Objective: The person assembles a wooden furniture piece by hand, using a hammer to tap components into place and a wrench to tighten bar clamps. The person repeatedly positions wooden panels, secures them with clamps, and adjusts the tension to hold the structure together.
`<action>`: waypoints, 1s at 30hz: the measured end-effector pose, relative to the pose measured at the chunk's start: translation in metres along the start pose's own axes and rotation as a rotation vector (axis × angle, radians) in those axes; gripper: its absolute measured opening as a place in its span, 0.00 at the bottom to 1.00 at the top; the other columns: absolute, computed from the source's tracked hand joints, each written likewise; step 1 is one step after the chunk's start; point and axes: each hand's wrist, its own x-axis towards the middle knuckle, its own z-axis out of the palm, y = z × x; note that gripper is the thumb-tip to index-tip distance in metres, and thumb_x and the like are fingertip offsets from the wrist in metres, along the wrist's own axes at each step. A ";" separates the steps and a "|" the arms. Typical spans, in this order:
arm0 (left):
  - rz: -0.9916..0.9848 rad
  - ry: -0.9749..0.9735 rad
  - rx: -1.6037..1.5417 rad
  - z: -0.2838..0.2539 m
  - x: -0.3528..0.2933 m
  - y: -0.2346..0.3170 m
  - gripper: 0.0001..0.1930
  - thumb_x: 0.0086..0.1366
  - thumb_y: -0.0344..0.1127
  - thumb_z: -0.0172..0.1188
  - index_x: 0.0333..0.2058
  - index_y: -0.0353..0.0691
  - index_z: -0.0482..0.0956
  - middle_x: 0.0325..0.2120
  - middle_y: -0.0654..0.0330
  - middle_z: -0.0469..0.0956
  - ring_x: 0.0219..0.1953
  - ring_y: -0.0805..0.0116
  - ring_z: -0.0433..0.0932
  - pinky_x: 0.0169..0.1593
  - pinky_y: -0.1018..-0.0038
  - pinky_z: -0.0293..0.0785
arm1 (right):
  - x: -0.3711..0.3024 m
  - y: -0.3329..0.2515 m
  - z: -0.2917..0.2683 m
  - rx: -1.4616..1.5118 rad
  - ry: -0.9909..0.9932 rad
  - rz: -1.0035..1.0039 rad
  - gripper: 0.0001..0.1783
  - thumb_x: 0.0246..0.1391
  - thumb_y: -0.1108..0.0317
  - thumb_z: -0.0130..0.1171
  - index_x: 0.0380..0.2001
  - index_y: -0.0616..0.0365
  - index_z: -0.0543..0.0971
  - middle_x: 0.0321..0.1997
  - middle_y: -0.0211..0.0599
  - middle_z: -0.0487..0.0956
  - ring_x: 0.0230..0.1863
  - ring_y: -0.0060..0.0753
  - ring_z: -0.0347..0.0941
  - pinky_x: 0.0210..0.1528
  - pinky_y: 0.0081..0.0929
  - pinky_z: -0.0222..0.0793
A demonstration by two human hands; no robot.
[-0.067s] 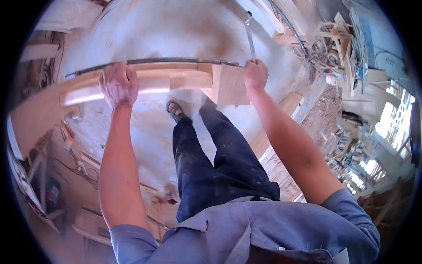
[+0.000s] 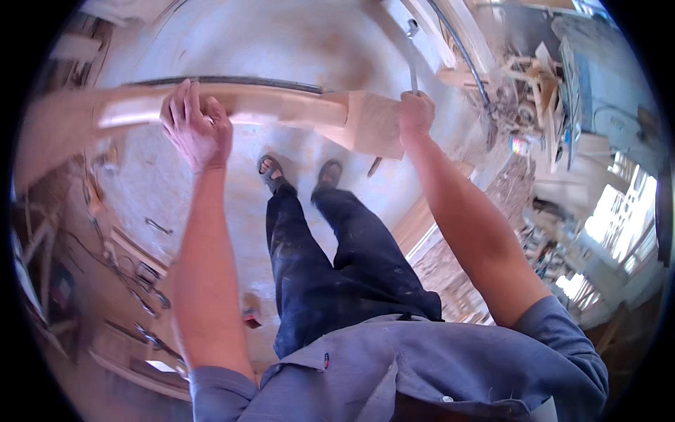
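The work area is a workshop with a pale, worn floor (image 2: 225,49), blotched with brown. Nearest are dark, dusty cloth trousers (image 2: 337,281) and two strapped sandals (image 2: 270,171).

The frame (image 2: 281,109) lies crosswise beyond the sandals, between and under the hands; its support is not visible. It is pale timber: a long, straight-edged rail, a broad board (image 2: 60,133) at the left end, blurred, and a flat-faced block (image 2: 376,123) at the right end.

Left hand (image 2: 197,133): laid over the rail, fingers bent across its upper edge. Whether they clamp or only rest cannot be told. Right hand (image 2: 416,112): closed in a fist around the near end of a slim metal rod (image 2: 413,74), beside the block.

A dark, narrow bar (image 2: 260,84) runs along the frame's far edge; contact with the timber cannot be confirmed.

Handling (estimated): stiff, fairly heavy, not fragile; dry wood should give fair friction, though edges may dent or splinter. Best hold: rail and block, one hand each, well apart.

Farther off: a flexible dark hose (image 2: 460,43), then rough, loose wood scrap (image 2: 538,84).
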 end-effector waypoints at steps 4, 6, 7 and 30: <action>-0.387 -0.183 -0.102 -0.055 -0.123 0.008 0.21 0.58 0.31 0.55 0.51 0.36 0.74 0.52 0.48 0.73 0.55 0.45 0.68 0.59 0.53 0.63 | 0.052 0.029 0.020 -0.091 0.080 -0.028 0.18 0.54 0.59 0.51 0.36 0.61 0.82 0.50 0.50 0.79 0.54 0.54 0.73 0.58 0.42 0.67; -0.821 -0.589 -0.243 -0.086 -0.224 0.000 0.22 0.63 0.38 0.51 0.53 0.33 0.72 0.53 0.41 0.73 0.56 0.43 0.69 0.58 0.53 0.65 | 0.063 0.025 0.018 -0.086 0.051 -0.047 0.19 0.54 0.59 0.51 0.37 0.63 0.81 0.48 0.49 0.80 0.50 0.52 0.75 0.56 0.40 0.69; -1.020 -0.864 -0.350 -0.106 -0.253 0.012 0.23 0.64 0.40 0.49 0.54 0.32 0.71 0.52 0.39 0.73 0.53 0.40 0.72 0.56 0.53 0.68 | 0.084 0.038 0.008 -0.110 0.060 -0.102 0.20 0.54 0.59 0.51 0.38 0.65 0.81 0.46 0.48 0.81 0.48 0.50 0.77 0.54 0.39 0.70; -1.256 -0.485 -0.518 -0.431 -0.598 0.095 0.16 0.64 0.34 0.58 0.46 0.28 0.76 0.32 0.53 0.81 0.38 0.73 0.78 0.43 0.76 0.74 | -0.308 0.448 -0.063 0.265 -0.771 0.572 0.12 0.57 0.62 0.54 0.22 0.55 0.72 0.14 0.35 0.69 0.12 0.34 0.65 0.15 0.34 0.59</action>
